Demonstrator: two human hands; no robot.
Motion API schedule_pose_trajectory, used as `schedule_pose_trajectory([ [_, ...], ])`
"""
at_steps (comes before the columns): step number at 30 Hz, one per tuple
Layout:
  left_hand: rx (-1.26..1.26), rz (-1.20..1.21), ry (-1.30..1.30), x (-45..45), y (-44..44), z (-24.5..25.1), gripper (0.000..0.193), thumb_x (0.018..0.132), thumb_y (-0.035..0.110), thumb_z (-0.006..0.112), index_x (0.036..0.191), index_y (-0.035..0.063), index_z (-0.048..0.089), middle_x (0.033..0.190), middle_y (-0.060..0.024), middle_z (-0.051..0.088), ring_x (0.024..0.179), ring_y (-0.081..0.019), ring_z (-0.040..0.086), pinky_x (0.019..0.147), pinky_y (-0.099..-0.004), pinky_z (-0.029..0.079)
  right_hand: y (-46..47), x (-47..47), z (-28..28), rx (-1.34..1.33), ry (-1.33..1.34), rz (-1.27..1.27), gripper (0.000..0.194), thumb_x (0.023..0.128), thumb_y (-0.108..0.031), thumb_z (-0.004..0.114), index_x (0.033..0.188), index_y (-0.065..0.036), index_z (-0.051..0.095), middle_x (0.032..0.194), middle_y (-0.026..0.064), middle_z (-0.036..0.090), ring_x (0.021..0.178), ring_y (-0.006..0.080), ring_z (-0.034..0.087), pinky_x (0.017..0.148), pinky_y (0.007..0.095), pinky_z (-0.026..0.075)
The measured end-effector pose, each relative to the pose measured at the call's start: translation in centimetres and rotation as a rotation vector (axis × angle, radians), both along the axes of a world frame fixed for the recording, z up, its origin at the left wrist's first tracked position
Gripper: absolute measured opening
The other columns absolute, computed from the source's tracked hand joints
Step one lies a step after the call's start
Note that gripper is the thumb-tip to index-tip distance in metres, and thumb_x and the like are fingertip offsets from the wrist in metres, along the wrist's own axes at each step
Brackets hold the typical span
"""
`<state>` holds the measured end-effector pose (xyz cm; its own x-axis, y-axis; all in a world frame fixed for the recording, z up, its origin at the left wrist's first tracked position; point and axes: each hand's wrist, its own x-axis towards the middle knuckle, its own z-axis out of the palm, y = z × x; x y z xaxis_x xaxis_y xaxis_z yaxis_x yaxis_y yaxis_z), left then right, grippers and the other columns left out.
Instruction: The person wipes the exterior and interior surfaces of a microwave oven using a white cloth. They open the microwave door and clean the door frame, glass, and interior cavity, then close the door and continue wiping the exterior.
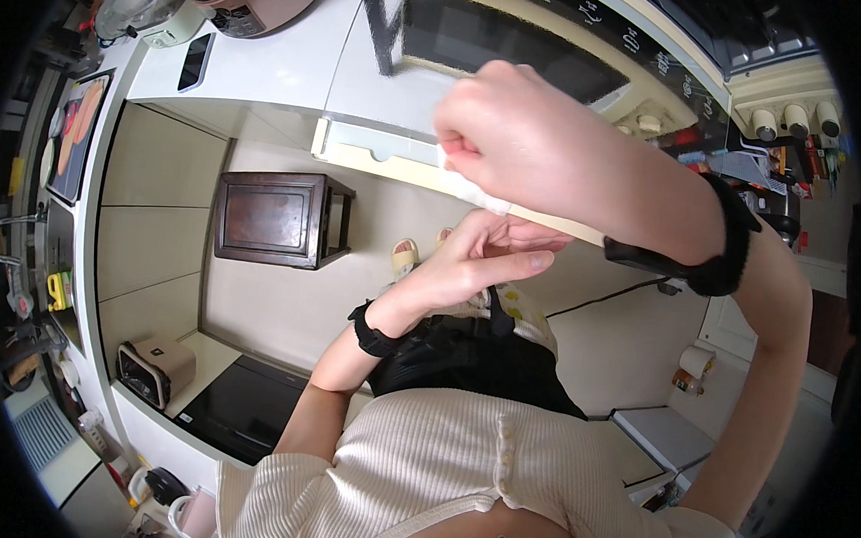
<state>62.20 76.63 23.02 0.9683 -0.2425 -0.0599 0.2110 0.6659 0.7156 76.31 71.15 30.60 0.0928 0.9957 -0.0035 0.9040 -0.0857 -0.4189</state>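
My right hand (503,122) is closed in a fist around a white tissue or cloth (479,194), part of which shows below the fingers. It is over the cream front edge of a drawer (388,169) under the counter; whether the cloth touches that edge is hard to tell. Just below, my left hand (473,260) is turned partly palm up, thumb apart from the fingers, with nothing visible in it. Its fingertips are near the drawer edge and the cloth. Both wrists wear black bands.
A dark wooden stool (269,217) stands on the floor at left. On the white counter (267,68) are a phone (196,61), a pink cooker (251,3) and a cream oven-like appliance (649,124). A black cable (600,298) crosses the floor at right. A sink faucet (12,219) is far left.
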Motion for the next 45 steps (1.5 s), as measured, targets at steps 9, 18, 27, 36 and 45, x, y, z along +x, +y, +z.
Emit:
schedule_pose_trajectory([
  [9,-0.007,-0.017,-0.007,0.2,-0.2,-0.6,0.038,0.089,0.003,0.059,0.125,-0.0045,0.052,0.126,-0.0114,0.057,0.113,-0.0122,0.054,0.092,-0.0264,0.045,-1.8,0.1,1.3,0.185,-0.003,0.033,0.014,0.069,-0.002,0.061,0.059,0.005,0.056,0.050,0.0171,0.047,0.046,0.0311,0.049,0.047,0.0340,0.041],
  [18,0.017,-0.012,-0.036,0.0,0.1,-0.1,0.040,0.089,0.003,0.057,0.127,-0.0055,0.050,0.125,-0.0120,0.057,0.115,-0.0139,0.053,0.095,-0.0274,0.043,1.9,-0.5,0.2,0.148,-0.089,0.019,0.012,0.072,-0.005,0.059,0.066,0.005,0.058,0.061,0.0188,0.055,0.059,0.0299,0.054,0.057,0.0364,0.046],
  [27,-0.014,-0.055,-0.013,0.1,0.2,-0.2,0.043,0.089,0.001,0.057,0.130,-0.0041,0.047,0.130,-0.0109,0.054,0.118,-0.0137,0.050,0.096,-0.0273,0.042,0.1,0.2,0.9,0.121,-0.014,0.022,0.010,0.071,-0.003,0.059,0.067,0.005,0.062,0.055,0.0186,0.054,0.048,0.0301,0.052,0.051,0.0354,0.044],
  [36,-0.008,-0.083,-0.032,0.1,0.4,-0.2,0.043,0.089,-0.001,0.057,0.130,-0.0034,0.047,0.130,-0.0105,0.054,0.120,-0.0143,0.049,0.098,-0.0278,0.041,2.7,0.1,1.0,0.069,-0.027,0.029,0.010,0.071,-0.005,0.062,0.067,0.004,0.062,0.056,0.0147,0.055,0.049,0.0263,0.053,0.049,0.0313,0.043],
  [45,-0.106,0.009,-0.134,0.2,-0.1,-0.6,0.045,0.088,-0.001,0.059,0.131,-0.0012,0.046,0.128,-0.0115,0.054,0.121,-0.0164,0.049,0.099,-0.0294,0.041,-2.9,0.7,2.9,-0.072,0.015,-0.054,0.011,0.071,-0.008,0.065,0.067,0.002,0.062,0.056,0.0108,0.056,0.049,0.0225,0.053,0.048,0.0273,0.042],
])
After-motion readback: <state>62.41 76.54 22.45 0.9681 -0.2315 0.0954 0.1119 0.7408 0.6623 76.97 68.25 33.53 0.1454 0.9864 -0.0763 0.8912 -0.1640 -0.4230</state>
